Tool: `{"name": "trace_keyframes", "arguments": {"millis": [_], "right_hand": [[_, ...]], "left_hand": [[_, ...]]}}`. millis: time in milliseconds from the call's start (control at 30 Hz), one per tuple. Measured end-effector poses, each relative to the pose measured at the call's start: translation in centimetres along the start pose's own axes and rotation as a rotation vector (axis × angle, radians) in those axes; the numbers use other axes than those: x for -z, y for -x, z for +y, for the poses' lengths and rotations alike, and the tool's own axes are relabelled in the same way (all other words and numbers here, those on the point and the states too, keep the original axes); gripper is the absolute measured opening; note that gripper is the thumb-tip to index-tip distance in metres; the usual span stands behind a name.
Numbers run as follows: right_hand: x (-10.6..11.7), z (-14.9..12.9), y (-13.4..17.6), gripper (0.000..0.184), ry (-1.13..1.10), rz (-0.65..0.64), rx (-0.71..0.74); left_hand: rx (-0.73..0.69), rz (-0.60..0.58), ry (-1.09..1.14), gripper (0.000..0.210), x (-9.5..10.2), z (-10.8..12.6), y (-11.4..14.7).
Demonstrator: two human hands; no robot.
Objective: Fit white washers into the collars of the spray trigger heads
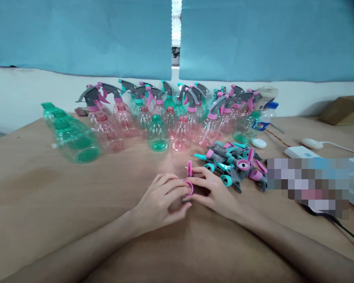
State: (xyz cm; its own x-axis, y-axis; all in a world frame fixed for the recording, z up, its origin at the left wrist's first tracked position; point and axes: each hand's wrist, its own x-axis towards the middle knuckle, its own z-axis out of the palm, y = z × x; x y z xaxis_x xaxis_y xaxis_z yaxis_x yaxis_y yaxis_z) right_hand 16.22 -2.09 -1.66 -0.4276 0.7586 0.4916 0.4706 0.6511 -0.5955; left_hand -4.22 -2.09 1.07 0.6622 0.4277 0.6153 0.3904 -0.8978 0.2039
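The table bore bottles along its back; a heap of spray tops lay right of centre; the right hand held a pink-and-grey sprayer in front of the bottles; the left hand touched its pink ring, grip impossible to tell.

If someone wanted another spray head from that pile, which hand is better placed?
Probably the right hand: it is nearer the pile of loose spray heads, while the left hand is farther left. Both touch a pink-and-gray spray head, so neither looks free.
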Motion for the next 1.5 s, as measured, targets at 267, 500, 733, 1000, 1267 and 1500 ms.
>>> {"name": "trace_keyframes", "arguments": {"millis": [267,500,733,1000,1267,1500], "right_hand": [[0.2,-0.2,-0.2,0.028,-0.035,-0.02,-0.012],[0.2,0.0,0.0,0.029,-0.011,-0.019,-0.009],[0.2,-0.1,0.0,0.028,-0.019,0.001,-0.028],[0.4,-0.3,-0.1,0.026,0.002,-0.003,-0.059],[0.3,-0.4,0.0,0.025,-0.003,-0.008,-0.04],[0.4,-0.4,0.0,0.027,-0.008,-0.017,-0.01]], "left_hand": [[-0.01,0.022,0.023,0.017,0.5,-0.1,0.0],[0.007,0.034,-0.011,0.018,0.4,-0.2,0.0],[0.042,0.057,-0.114,0.015,0.4,-0.4,-0.1],[0.063,-0.019,-0.028,0.025,0.1,-0.9,0.2],[0.049,0.047,0.055,0.019,0.1,0.0,0.2],[0.07,0.001,0.122,0.022,-0.1,0.2,0.2]]}}
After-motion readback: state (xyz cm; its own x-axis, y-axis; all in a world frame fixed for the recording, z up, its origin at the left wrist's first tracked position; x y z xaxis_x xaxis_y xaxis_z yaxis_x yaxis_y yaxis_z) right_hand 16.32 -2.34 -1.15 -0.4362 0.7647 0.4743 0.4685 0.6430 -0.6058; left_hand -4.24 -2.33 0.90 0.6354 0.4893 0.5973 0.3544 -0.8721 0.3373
